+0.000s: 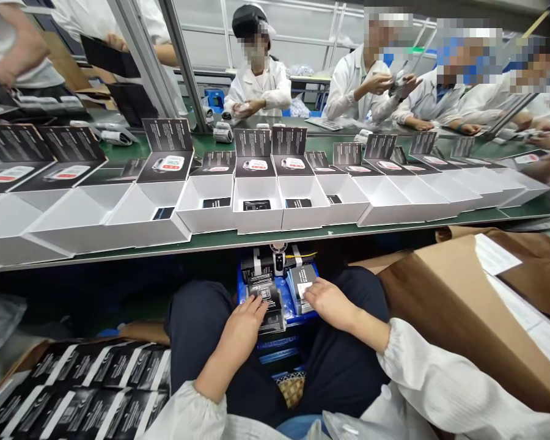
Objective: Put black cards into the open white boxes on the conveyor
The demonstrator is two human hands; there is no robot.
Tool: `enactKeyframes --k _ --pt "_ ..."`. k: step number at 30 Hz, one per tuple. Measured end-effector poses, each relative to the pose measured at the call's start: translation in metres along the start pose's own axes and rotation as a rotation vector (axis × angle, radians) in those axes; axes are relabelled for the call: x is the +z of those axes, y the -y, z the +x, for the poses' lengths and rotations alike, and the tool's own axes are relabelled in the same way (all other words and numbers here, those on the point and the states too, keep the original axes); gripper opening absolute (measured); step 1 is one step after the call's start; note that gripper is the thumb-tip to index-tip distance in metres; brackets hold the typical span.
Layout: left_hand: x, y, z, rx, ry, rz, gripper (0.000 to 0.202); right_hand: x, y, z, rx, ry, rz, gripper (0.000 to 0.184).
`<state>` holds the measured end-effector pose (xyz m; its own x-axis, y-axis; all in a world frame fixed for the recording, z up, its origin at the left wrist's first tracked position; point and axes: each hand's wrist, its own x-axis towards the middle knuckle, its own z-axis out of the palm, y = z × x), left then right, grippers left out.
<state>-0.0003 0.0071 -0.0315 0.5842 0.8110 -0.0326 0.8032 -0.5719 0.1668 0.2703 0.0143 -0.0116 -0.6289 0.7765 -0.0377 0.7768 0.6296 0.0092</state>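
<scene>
A blue stool [295, 318] stands between my knees and bears two piles. The left pile is black printed packets [271, 305] in clear plastic. My left hand [242, 324] rests its outstretched fingers on the top one. Dark booklets [301, 276] with a white patch form the right pile. My right hand [332, 302] has its fingers bent against the right side of the top booklet, pinching its edge; the thumb is partly hidden. Behind the piles lie banded bundles of black packets [252, 266] and a small white-and-black device [279, 261].
Open white boxes [259, 221] with black lids line the green bench [211, 239]; some hold a dark packet. At left is a carton of banded black packets [87, 391]. A brown carton [467, 305] stands at right. Several co-workers in white [261, 85] sit across the bench.
</scene>
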Motion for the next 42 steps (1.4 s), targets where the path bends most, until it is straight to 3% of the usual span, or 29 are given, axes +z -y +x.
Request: enactKeyframes --k 4,7,11,13,15,17,20,21,23,25,28,29,31,33,36,39,42 --pt "-0.015 -0.012 -0.007 0.075 -0.197 -0.077 0.052 -0.014 0.0 0.003 0.076 0.002 0.071 0.017" --pt "-0.039 -0.028 -0.007 0.201 -0.346 -0.132 0.043 -0.036 0.007 -0.003 0.132 -0.038 0.203 0.017" --pt "-0.078 -0.062 0.01 0.375 -0.61 -0.234 0.034 -0.085 0.033 -0.029 0.131 -0.238 0.467 0.024" --pt "-0.093 -0.078 0.021 0.419 -0.746 -0.308 0.031 -0.109 0.042 -0.04 0.104 -0.322 0.427 0.026" --pt "-0.098 -0.083 0.029 0.408 -0.829 -0.352 0.03 -0.129 0.034 -0.043 0.082 -0.425 0.297 0.027" --pt "-0.094 -0.068 0.037 0.334 -0.813 -0.332 0.031 -0.146 0.0 -0.041 0.104 -0.591 0.131 0.029" --pt "-0.079 -0.016 0.056 0.069 -0.597 -0.204 0.039 -0.172 -0.089 -0.038 0.287 -0.847 -0.132 0.03" --pt "-0.076 0.004 0.065 -0.055 -0.485 -0.157 0.043 -0.179 -0.119 -0.038 0.356 -0.88 -0.185 0.03" --pt "-0.073 0.039 0.082 -0.264 -0.255 -0.119 0.049 -0.186 -0.164 -0.038 0.392 -0.805 -0.241 0.026" --pt "-0.074 0.061 0.1 -0.333 -0.066 -0.186 0.051 -0.178 -0.176 -0.035 0.351 -0.784 -0.245 0.022" --pt "-0.07 0.074 0.125 -0.285 0.097 -0.347 0.05 -0.141 -0.136 -0.024 0.15 -0.844 -0.105 0.019" --pt "-0.066 0.076 0.132 -0.273 0.133 -0.385 0.052 -0.124 -0.115 -0.018 0.043 -0.796 -0.026 0.019" --pt "-0.056 0.079 0.14 -0.263 0.187 -0.45 0.056 -0.088 -0.079 0.0 -0.133 -0.548 0.129 0.022" --pt "-0.047 0.083 0.142 -0.249 0.216 -0.518 0.06 -0.055 -0.062 0.024 -0.034 -0.345 0.24 0.021" --pt "-0.037 0.088 0.139 -0.237 0.214 -0.604 0.063 -0.02 -0.072 0.06 0.296 -0.155 0.383 0.037" --pt "-0.033 0.089 0.137 -0.219 0.181 -0.674 0.066 -0.003 -0.092 0.081 0.31 -0.014 0.559 0.049" --pt "-0.029 0.087 0.136 -0.18 0.142 -0.741 0.069 0.006 -0.097 0.084 0.292 -0.019 0.619 0.05"
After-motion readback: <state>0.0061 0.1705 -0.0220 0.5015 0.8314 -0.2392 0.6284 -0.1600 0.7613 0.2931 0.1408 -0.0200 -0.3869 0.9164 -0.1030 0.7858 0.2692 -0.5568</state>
